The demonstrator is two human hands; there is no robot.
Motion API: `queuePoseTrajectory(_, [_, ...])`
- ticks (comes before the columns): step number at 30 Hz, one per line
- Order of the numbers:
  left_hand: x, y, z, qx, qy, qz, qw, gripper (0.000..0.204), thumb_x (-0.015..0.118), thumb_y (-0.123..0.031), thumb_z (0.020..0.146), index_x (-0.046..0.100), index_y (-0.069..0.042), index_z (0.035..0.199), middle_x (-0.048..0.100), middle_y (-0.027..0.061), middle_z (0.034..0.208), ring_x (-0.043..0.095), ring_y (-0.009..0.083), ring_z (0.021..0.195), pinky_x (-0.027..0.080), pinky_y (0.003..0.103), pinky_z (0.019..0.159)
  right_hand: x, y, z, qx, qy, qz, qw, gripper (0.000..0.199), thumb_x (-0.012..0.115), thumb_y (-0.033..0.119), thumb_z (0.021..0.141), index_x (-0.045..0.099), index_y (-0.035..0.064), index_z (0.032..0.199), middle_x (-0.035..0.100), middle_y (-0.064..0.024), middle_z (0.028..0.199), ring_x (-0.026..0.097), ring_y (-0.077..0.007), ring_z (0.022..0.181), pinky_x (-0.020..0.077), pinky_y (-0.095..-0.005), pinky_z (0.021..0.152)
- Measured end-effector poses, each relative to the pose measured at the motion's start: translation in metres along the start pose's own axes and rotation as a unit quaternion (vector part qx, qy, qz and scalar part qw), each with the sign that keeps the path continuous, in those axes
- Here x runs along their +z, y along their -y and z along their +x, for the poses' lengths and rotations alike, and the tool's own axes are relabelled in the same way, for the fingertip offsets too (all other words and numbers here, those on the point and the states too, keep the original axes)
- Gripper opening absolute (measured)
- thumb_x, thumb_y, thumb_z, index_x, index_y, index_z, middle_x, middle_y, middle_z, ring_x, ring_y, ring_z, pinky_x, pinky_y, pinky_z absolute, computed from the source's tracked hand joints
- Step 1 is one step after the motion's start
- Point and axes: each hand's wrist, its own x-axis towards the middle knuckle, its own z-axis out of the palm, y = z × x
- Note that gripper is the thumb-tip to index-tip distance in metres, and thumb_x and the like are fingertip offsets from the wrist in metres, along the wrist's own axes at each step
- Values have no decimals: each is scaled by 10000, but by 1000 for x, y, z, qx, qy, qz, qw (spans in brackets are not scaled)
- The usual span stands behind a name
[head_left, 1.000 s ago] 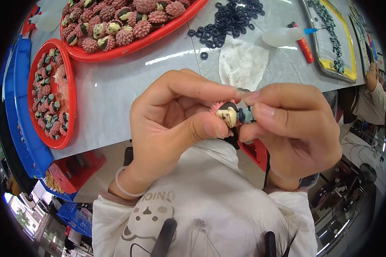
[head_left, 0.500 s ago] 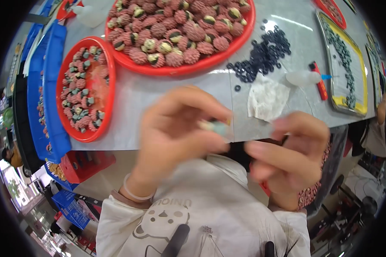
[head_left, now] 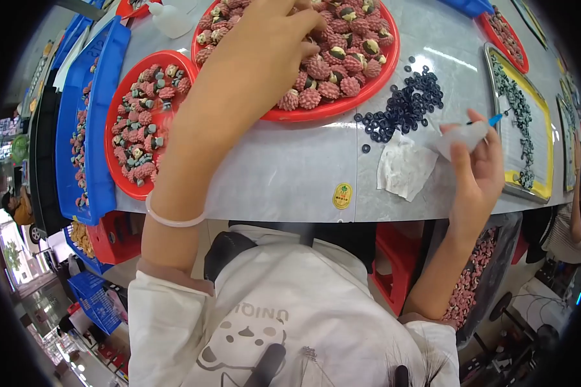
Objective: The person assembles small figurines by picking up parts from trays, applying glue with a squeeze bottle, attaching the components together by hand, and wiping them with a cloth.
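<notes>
The white squeeze bottle (head_left: 465, 139) is above the table (head_left: 290, 168), pinched at its body by the fingers of the right hand (head_left: 480, 173), probably to leave its blue tip (head_left: 495, 120) free. The left hand (head_left: 271, 45) bends over pink pieces (head_left: 349, 87) in a red tray (head_left: 342, 110); its fingers are partly cut off by the upper edge, so I cannot tell if they pinch one.
</notes>
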Motion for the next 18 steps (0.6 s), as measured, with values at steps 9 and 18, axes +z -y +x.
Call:
queuePoseTrajectory(9, [-15, 5, -26, -201, 32, -207, 957, 167, 540, -92, 754, 517, -2, 893, 531, 50, 867, 505, 101, 776, 395, 220, 693, -48, 5, -26, 31, -26, 152, 988, 383, 532, 265, 792, 415, -10, 1032, 497, -136, 926, 458, -102, 582, 360, -180, 515])
queuePoseTrajectory(18, [14, -62, -86, -244, 11, -702, 669, 330, 595, -218, 743, 494, 42, 918, 561, 154, 876, 547, 205, 817, 434, 295, 715, -46, 2, -31, -11, 14, 189, 982, 482, 636, 357, 689, 458, 24, 989, 489, -184, 996, 457, -83, 575, 348, -152, 457])
